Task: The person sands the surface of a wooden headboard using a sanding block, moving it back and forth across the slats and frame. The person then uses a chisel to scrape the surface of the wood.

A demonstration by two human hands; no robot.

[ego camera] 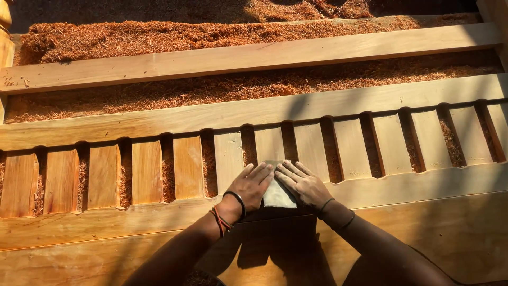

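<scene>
Head camera view, looking down at two bare hands pressed flat on a pale sheet of sandpaper. The left hand and right hand lie side by side, fingers spread and extended, fingertips almost touching over the sheet; neither grip is closed around anything, both simply press down. The sandpaper rests on a wooden slat of a large slatted wooden panel, where the slat meets the lower rail. Dark and red bands circle the left wrist. Reddish wood shavings cover the ground beyond the panel and show between the slats.
</scene>
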